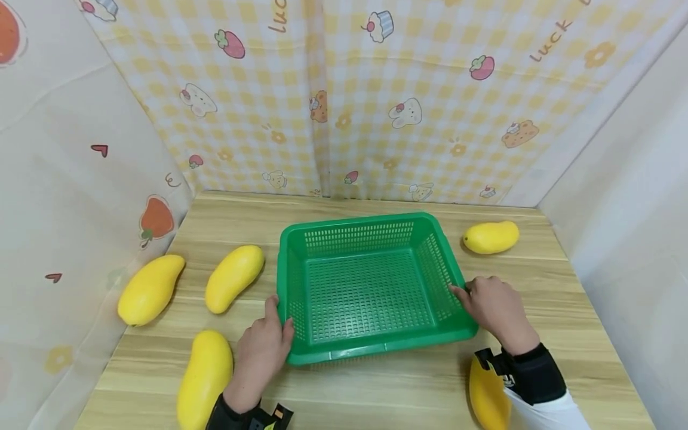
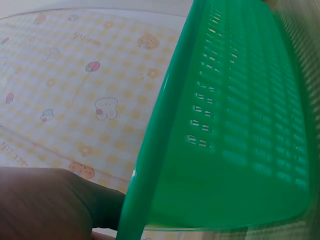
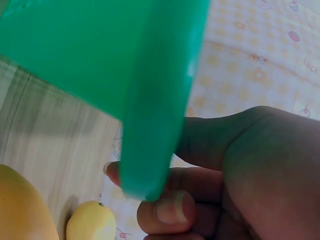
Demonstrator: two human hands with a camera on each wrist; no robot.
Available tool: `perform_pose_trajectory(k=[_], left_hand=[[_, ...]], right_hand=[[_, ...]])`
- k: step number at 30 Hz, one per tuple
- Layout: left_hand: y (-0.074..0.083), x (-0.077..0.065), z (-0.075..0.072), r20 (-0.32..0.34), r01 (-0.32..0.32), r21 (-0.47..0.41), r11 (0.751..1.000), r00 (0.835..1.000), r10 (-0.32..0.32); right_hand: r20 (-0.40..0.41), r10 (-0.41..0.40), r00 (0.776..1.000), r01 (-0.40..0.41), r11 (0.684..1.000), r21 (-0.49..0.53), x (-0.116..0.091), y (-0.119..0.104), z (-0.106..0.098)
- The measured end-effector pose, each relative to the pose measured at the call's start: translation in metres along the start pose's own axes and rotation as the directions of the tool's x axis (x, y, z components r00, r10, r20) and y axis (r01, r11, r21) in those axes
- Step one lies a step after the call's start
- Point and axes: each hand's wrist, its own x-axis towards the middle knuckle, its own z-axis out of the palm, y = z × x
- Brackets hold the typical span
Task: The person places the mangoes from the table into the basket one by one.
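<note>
A green plastic basket (image 1: 371, 292) with mesh sides and floor sits in the middle of the wooden table, nothing inside it. My left hand (image 1: 263, 343) grips its left rim near the front corner, thumb over the inside. On the opposite side my right hand (image 1: 497, 307) pinches the right rim, with the thumb on the inner side and fingers curled underneath. The right wrist view shows the basket's rim (image 3: 155, 125) between that thumb and the fingers. In the left wrist view the basket's long wall (image 2: 230, 150) rises beside the left hand (image 2: 55, 200).
Three yellow mangoes lie at the left: one by the wall (image 1: 150, 289), one near the basket (image 1: 235, 279), one in front (image 1: 205, 379). Another mango (image 1: 491, 237) lies at the back right, and one (image 1: 488, 394) is partly under the right forearm. Cloth walls (image 1: 634, 131) enclose the table.
</note>
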Motion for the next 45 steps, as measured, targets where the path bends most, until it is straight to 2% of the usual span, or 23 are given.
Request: perform_pose_trajectory(k=[5, 13, 22, 31, 37, 40, 45], left_hand=[[-0.001, 0.004, -0.003, 0.016, 0.01, 0.034, 0.999, 1.0, -0.01], [-0.005, 0.007, -0.003, 0.05, 0.026, 0.035, 0.999, 0.998, -0.027], [-0.008, 0.005, -0.005, 0.051, 0.027, 0.084, 0.996, 0.998, -0.032], [-0.015, -0.003, -0.013, 0.058, 0.013, 0.11, 0.994, 0.998, -0.02], [-0.02, -0.008, -0.017, 0.063, 0.021, 0.128, 0.992, 0.998, -0.029], [-0.022, -0.011, -0.017, 0.066, 0.019, 0.132, 0.991, 0.997, -0.028], [-0.024, -0.016, -0.017, 0.079, 0.018, 0.134, 0.991, 0.996, -0.029]], right_hand=[[-0.026, 0.012, 1.0, -0.011, 1.0, 0.026, -0.011, -0.004, 0.001], [-0.004, 0.127, 0.992, -0.126, 0.99, 0.068, -0.032, -0.014, 0.005], [-0.015, 0.18, 0.984, -0.177, 0.979, 0.103, -0.048, -0.026, 0.007], [0.042, 0.293, 0.955, -0.294, 0.925, 0.238, -0.059, -0.037, 0.012], [0.047, 0.294, 0.955, -0.295, 0.918, 0.267, -0.065, -0.043, 0.014], [0.045, 0.286, 0.957, -0.289, 0.926, 0.242, -0.069, -0.044, 0.015], [-0.035, 0.256, 0.966, -0.245, 0.95, 0.196, -0.074, -0.048, 0.02]])
